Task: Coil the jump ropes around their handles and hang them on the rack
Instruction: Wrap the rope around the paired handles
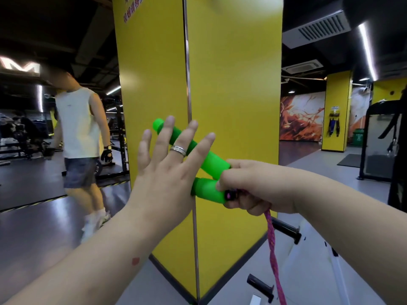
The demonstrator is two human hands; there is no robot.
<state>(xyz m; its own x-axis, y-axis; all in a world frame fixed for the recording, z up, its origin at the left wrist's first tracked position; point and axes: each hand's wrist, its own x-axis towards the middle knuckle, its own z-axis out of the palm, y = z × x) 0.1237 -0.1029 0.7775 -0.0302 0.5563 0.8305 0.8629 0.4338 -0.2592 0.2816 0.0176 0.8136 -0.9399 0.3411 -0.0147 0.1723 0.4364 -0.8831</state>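
Two green handles point(211, 172) of one jump rope are held in front of a yellow pillar point(231, 84). The right hand point(248, 186) clenches their ends, the pink rope point(274, 254) hanging below it. The left hand point(167, 170) is flat, fingers straight and spread against the handles. Two black pegs point(286, 230) jut out lower right.

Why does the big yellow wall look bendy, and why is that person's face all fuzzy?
In the head view, the wide-angle lens bows the yellow pillar and its metal corner strip; the bystander has a blurred face; the green handles and both hands stay fairly sharp; ceiling light strips glare white.
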